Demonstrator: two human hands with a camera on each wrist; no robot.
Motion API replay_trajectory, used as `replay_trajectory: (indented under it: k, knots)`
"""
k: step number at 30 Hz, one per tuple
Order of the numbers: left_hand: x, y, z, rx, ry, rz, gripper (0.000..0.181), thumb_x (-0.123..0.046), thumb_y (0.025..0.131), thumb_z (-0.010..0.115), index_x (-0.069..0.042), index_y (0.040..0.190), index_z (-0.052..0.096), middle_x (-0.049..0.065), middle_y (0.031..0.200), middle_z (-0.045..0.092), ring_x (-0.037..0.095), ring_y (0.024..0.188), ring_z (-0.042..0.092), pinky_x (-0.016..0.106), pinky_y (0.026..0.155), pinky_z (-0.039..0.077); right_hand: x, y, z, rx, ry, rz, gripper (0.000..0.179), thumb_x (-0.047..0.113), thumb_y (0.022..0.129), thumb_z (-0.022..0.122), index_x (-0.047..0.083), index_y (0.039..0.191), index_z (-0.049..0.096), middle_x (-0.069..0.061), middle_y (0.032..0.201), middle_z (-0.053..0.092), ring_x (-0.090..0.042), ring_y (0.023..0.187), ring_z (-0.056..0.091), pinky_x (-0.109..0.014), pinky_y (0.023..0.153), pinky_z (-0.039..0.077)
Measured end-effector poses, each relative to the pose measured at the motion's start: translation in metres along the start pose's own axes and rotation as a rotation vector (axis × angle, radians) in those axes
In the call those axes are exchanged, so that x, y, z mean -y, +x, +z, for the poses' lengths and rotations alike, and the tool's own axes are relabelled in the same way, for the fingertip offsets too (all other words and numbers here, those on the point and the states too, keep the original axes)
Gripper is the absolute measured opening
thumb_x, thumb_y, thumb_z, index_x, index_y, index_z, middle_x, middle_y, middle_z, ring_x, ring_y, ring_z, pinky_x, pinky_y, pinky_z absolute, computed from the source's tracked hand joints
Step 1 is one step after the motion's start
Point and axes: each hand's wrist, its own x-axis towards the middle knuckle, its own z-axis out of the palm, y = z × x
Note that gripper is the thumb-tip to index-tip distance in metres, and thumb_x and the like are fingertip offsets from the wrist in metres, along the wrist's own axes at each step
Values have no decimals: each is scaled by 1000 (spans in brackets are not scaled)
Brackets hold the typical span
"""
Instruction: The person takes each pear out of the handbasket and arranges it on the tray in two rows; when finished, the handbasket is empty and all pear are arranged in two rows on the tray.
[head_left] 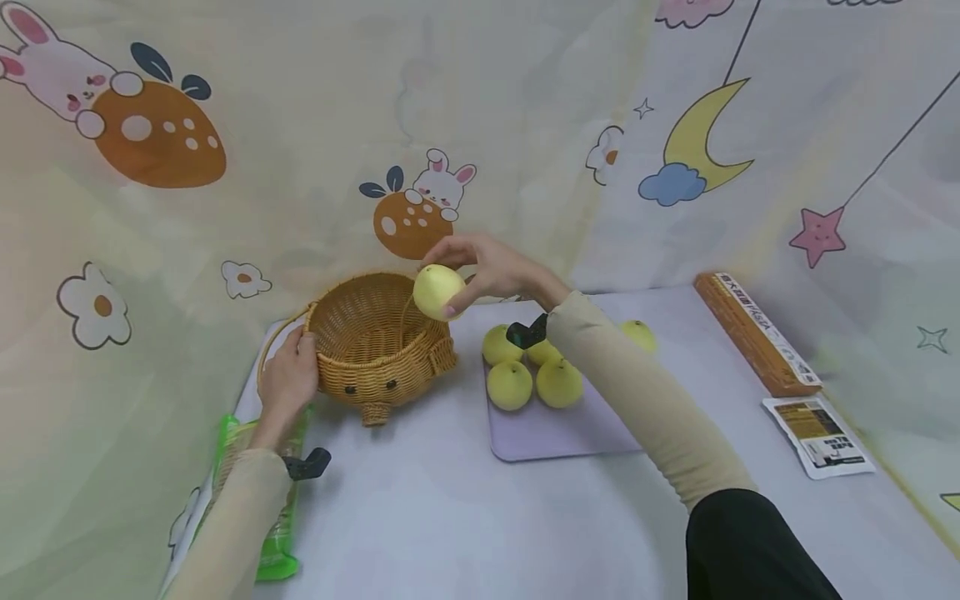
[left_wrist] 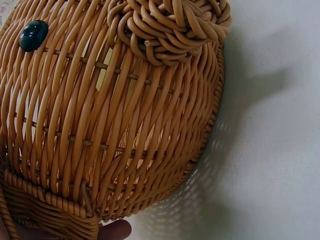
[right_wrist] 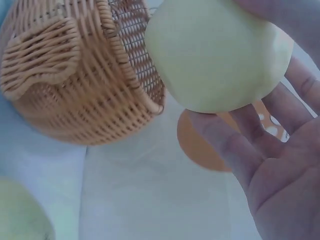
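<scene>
A wicker basket (head_left: 382, 379) with an animal face stands at the left of the table, its front bulging toward me. My left hand (head_left: 289, 375) grips its left side by the rim and ear. In the left wrist view only a fingertip (left_wrist: 116, 230) shows under the woven ear (left_wrist: 52, 212). My right hand (head_left: 501, 271) holds a yellow-green pear (head_left: 437, 292) between thumb and fingers, over the basket's right rim. The right wrist view shows the pear (right_wrist: 215, 55) beside the basket opening. I cannot see into the bottom of the basket.
Several pears (head_left: 510, 385) sit on a lilac tray (head_left: 525, 437), partly hidden by my right forearm. A green package (head_left: 279, 550) lies under my left forearm. At the right are a long brown box (head_left: 753, 333) and a white pouch (head_left: 819, 437). A printed cloth (head_left: 517, 108) hangs behind.
</scene>
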Motion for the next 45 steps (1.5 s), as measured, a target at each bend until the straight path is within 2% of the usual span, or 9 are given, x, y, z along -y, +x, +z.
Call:
replay_trajectory:
  k: [4, 9, 17, 22, 30, 37, 40, 45]
  knots:
    - [3, 1, -2, -7, -1, 6, 71, -50, 110, 14, -12, 164, 39, 26, 156, 53, 57, 137, 52, 72, 106, 42, -4, -15, -4, -16, 33, -11, 74, 10, 70, 98, 9, 137, 68, -2, 135, 70, -24, 126, 67, -49, 98, 59]
    - [5, 1, 0, -6, -11, 12, 70, -49, 110, 15, -11, 165, 38, 25, 158, 51, 56, 139, 50, 71, 109, 41, -11, -39, -13, -54, 59, 1, 70, 5, 69, 98, 9, 132, 70, -4, 140, 66, -23, 129, 65, -49, 98, 60]
    - [2, 1, 0, -7, -22, 10, 70, -48, 110, 15, -11, 164, 39, 24, 159, 50, 57, 140, 48, 73, 110, 38, -18, -93, -28, -101, 97, 43, 66, 0, 68, 98, 9, 127, 69, -6, 143, 67, -25, 136, 61, -49, 102, 58]
    - [2, 2, -2, -4, -22, 10, 70, -46, 110, 15, -10, 164, 38, 26, 158, 51, 57, 139, 49, 73, 109, 39, -28, -129, -34, -131, 82, 73, 65, 1, 70, 97, 9, 128, 69, -8, 144, 67, -25, 137, 60, -50, 104, 57]
    - [2, 3, 2, 23, -26, -8, 70, -47, 110, 14, -12, 166, 36, 24, 160, 49, 55, 141, 48, 71, 111, 38, -47, -188, -35, -186, 81, 153, 67, 1, 70, 97, 7, 129, 68, -10, 146, 66, -24, 137, 60, -41, 103, 58]
    - [2, 0, 3, 26, -29, -32, 71, -48, 110, 13, -9, 167, 33, 25, 161, 46, 55, 145, 44, 73, 113, 35, -69, -225, -30, -263, 66, 194, 66, 2, 73, 95, 7, 133, 67, -14, 147, 65, -16, 130, 65, -33, 99, 59]
    - [2, 0, 3, 24, -36, -25, 72, -48, 110, 13, -9, 167, 33, 26, 161, 47, 55, 145, 44, 73, 113, 35, -80, -240, -26, -290, 69, 217, 68, 2, 72, 95, 6, 133, 67, -14, 147, 65, -13, 131, 64, -35, 99, 60]
    - [2, 1, 4, 19, -35, -18, 71, -48, 110, 14, -10, 167, 34, 25, 161, 47, 55, 145, 45, 72, 114, 35, -93, -258, -16, -309, 0, 229, 68, 8, 71, 98, 12, 132, 69, -10, 141, 66, -12, 132, 62, -50, 106, 54]
